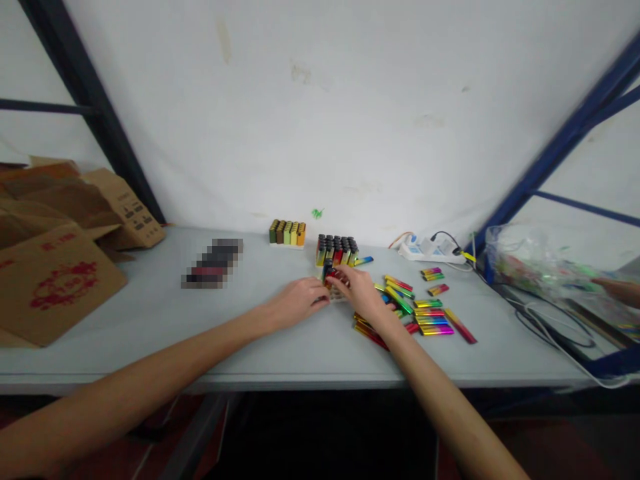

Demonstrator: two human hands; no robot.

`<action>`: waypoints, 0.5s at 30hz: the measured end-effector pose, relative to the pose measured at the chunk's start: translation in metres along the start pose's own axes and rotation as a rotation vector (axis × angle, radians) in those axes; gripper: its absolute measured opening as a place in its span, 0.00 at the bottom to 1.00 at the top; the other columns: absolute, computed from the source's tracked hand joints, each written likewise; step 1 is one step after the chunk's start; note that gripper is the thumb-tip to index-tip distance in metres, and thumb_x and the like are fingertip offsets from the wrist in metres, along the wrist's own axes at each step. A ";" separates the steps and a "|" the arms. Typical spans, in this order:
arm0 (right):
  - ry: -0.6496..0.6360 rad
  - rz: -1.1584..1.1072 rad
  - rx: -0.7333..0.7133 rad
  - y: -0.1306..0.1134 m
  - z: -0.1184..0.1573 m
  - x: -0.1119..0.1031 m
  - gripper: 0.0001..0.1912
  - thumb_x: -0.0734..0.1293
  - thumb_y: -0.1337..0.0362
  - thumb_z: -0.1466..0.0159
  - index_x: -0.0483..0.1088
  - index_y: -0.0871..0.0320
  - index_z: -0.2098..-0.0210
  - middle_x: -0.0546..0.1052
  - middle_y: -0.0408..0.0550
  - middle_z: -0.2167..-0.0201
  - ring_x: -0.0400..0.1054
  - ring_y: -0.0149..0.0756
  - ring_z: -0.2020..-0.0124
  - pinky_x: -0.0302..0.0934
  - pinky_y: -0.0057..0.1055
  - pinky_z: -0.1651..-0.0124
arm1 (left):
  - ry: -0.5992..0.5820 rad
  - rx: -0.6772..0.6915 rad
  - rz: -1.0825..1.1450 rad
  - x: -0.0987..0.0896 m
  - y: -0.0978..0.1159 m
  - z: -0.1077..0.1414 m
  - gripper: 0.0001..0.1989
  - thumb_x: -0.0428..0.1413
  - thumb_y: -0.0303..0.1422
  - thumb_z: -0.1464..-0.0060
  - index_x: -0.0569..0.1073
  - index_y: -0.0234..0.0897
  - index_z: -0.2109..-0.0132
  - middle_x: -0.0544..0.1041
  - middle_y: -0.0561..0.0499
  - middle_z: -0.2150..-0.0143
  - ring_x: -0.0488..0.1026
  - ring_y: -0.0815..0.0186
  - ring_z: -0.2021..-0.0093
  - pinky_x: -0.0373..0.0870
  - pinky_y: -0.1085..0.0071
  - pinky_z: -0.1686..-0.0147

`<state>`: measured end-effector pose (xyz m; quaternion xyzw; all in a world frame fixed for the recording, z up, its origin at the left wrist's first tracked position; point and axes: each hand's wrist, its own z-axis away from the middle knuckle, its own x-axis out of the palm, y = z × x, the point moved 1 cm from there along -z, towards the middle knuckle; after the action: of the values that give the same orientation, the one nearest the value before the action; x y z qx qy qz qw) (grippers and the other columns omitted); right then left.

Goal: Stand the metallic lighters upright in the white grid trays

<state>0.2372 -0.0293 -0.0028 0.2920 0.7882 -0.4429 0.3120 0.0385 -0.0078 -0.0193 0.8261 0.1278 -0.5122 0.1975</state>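
My left hand (300, 301) rests at the left side of a pale tray (339, 293) in the middle of the table, its fingers bent together; what they grip is hidden. Over the same tray is my right hand (357, 288), its fingers pinched around a dark red lighter (337, 275). A few dark-topped lighters stand at the tray's left end. Just behind is a full block of black-topped lighters (338, 248). Loose shiny coloured lighter sleeves (400, 297) lie in a pile beside and under my right wrist.
Yellow and green lighters (287, 232) stand in a tray by the wall. Cardboard boxes (65, 280) fill the left end. A blurred-out object (213, 263) lies left of centre. A power strip (430, 251), cables and plastic bags (530, 257) are right; another person's hand (620, 291) shows there.
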 end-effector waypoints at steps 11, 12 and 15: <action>0.080 0.265 0.098 0.023 0.008 -0.039 0.15 0.61 0.54 0.24 0.74 0.56 0.60 0.81 0.52 0.62 0.74 0.41 0.63 0.62 0.35 0.55 | 0.009 -0.076 0.107 -0.009 -0.016 0.001 0.06 0.55 0.30 0.32 0.77 0.37 0.58 0.78 0.48 0.62 0.76 0.62 0.60 0.71 0.69 0.56; 0.074 0.309 0.145 0.029 0.008 -0.045 0.15 0.61 0.56 0.24 0.75 0.56 0.59 0.81 0.53 0.61 0.74 0.42 0.61 0.62 0.36 0.53 | 0.006 -0.074 0.116 -0.010 -0.018 0.001 0.07 0.55 0.30 0.32 0.77 0.37 0.58 0.78 0.48 0.61 0.76 0.62 0.60 0.71 0.69 0.56; 0.001 0.448 0.286 0.047 0.011 -0.053 0.12 0.64 0.59 0.26 0.77 0.58 0.52 0.80 0.58 0.52 0.73 0.48 0.50 0.63 0.40 0.48 | -0.001 -0.071 0.128 -0.012 -0.021 0.001 0.08 0.56 0.33 0.32 0.77 0.37 0.60 0.78 0.48 0.61 0.75 0.62 0.60 0.71 0.68 0.55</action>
<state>0.3081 -0.0280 0.0079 0.5008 0.6333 -0.4695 0.3573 0.0237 0.0106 -0.0133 0.8249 0.0929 -0.4939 0.2587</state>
